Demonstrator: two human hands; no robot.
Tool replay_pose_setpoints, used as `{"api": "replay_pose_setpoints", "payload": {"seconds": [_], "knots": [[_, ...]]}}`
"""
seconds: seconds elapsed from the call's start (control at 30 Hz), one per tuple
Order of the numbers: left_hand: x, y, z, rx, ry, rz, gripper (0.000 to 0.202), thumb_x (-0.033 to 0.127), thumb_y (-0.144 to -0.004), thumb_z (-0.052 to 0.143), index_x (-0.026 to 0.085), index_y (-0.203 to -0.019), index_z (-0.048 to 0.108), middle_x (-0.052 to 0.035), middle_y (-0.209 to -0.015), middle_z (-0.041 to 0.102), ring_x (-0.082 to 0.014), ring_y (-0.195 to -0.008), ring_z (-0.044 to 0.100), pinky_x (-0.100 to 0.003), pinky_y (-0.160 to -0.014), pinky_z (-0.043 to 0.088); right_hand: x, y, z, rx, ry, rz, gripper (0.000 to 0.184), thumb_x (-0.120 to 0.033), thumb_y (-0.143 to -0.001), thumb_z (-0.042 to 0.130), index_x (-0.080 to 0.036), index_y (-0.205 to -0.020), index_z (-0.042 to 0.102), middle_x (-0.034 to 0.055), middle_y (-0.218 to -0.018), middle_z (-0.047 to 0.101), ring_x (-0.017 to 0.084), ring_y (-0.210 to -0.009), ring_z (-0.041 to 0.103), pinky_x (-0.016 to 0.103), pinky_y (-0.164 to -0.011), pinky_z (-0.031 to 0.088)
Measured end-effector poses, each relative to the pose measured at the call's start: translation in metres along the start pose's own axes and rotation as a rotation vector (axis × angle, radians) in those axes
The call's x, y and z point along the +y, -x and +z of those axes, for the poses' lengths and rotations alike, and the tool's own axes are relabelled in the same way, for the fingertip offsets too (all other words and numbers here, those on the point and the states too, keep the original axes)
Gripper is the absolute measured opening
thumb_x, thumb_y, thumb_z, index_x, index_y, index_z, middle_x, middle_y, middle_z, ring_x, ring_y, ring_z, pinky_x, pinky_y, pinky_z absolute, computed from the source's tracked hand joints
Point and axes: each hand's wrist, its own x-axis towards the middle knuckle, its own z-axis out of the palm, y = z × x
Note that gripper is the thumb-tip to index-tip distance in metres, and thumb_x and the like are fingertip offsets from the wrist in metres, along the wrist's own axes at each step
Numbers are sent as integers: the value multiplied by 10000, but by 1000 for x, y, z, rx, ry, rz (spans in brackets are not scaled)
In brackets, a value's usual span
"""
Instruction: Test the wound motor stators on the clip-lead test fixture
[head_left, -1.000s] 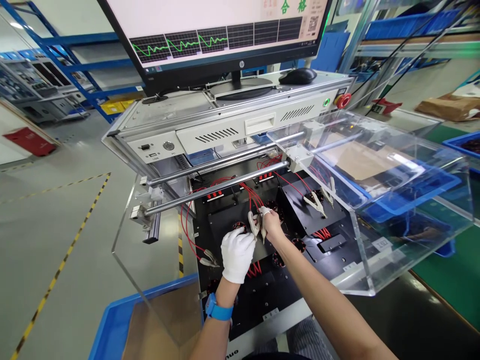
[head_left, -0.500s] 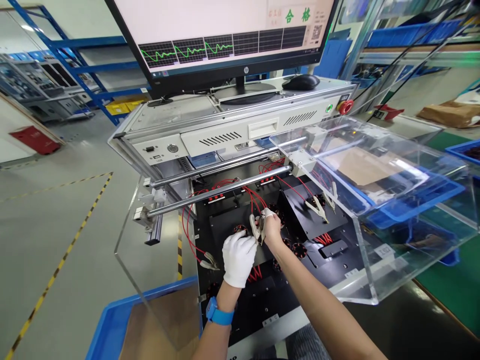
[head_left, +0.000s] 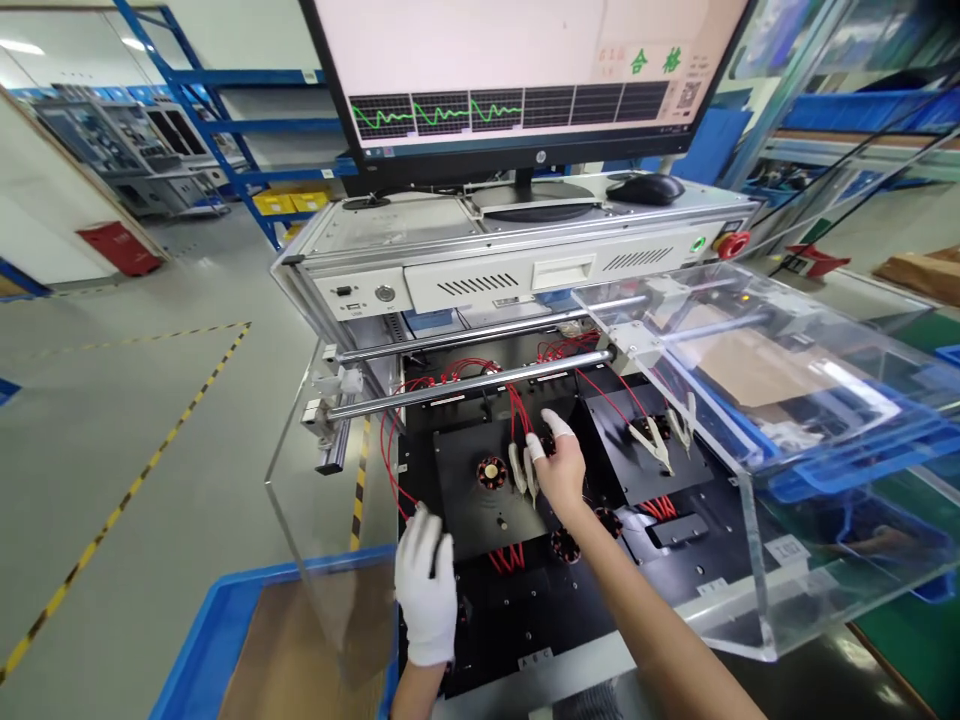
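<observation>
right hand [head_left: 561, 468] pinching clips [head_left: 523, 468] on the black fixture plate [head_left: 465, 500]
small, light, springy clips on thin red wires [head_left: 517, 405]; squeeze the handles. gloved left hand [head_left: 426, 580] loose, holding nothing, near the plate's front-left edge.

White glove on left hand [head_left: 426, 590]; right hand [head_left: 561, 470] bare with white fingertip caps. Red wires [head_left: 517, 405], black fixture plate [head_left: 480, 500], cream clips [head_left: 523, 468]. Blue bin [head_left: 225, 640] near left. Green trace on monitor [head_left: 525, 70]. Yellow-black striped floor tape [head_left: 112, 520].
</observation>
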Motion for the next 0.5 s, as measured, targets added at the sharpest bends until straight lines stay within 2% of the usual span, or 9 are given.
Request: {"api": "replay_pose_setpoints", "payload": {"seconds": [0.07, 0.1, 0.13, 0.2, 0.3, 0.37, 0.43, 0.5], "knots": [[-8, 0, 2, 81, 131, -417, 501, 372, -792, 527, 203, -1250, 417, -114, -1325, 416, -262, -1232, 373, -433, -1033, 302, -14, 4, -3, -243, 36, -355, 295, -235, -834, 494, -239, -1111, 595, 66, -1170, 559, 202, -1128, 469, 372, -952, 388], [-10, -4, 4, 74, 194, -566, 547, 400, -783, 531, 189, -1267, 388, -127, -1320, 414, -263, -1229, 377, -428, -1031, 303, -21, 5, -3, -376, 52, -506, 268, -203, -829, 509, -266, -1061, 626, 49, -1171, 563, 200, -1150, 451, 376, -963, 378], [-11, -9, 6, 48, 250, -661, 538, 411, -775, 535, 180, -1245, 408, -130, -1281, 453, -261, -1206, 403, -423, -1024, 311, -27, 6, 0, -486, 77, -618, 251, -186, -816, 535, -282, -1018, 648, 37, -1179, 560, 207, -1173, 429, 395, -974, 363], [-9, -22, 8, -8, 328, -706, 415, 397, -769, 532, 167, -1113, 513, -119, -1142, 551, -252, -1122, 474, -413, -1002, 331, -35, 6, 8, -593, 149, -733, 213, -191, -780, 600, -283, -957, 673, 34, -1224, 532, 238, -1219, 375, 449, -997, 317], [5, -34, -1, -49, 435, -652, 290, 388, -760, 538, 175, -953, 580, -85, -1035, 591, -238, -1066, 500, -406, -992, 335, -39, 3, 22, -661, 211, -799, 113, -221, -761, 637, -255, -849, 698, 37, -1243, 519, 247, -1235, 353, 462, -1016, 271], [19, -36, -14, -112, 636, -625, 309, 398, -765, 547, 207, -1007, 555, -67, -1092, 564, -220, -1074, 497, -392, -985, 351, -39, 1, 27, -697, 222, -837, 61, -242, -756, 648, -251, -786, 700, 28, -1228, 532, 239, -1230, 359, 455, -1024, 253], [34, -38, -25, -202, 927, -624, 353, 386, -777, 550, 247, -1096, 489, -63, -1168, 518, -208, -1054, 520, -399, -953, 393, -39, 0, 29, -718, 228, -861, 43, -280, -744, 665, -255, -759, 696, 19, -1220, 540, 238, -1227, 360, 457, -1024, 240], [44, -42, -29, -214, 1150, -643, 397, 344, -766, 582, 269, -1127, 436, -70, -1187, 494, -206, -994, 563, -416, -905, 438, -38, 0, 28, -724, 233, -867, 62, -310, -743, 665, -255, -733, 692, 12, -1213, 544, 240, -1225, 358, 459, -1021, 236]]}}
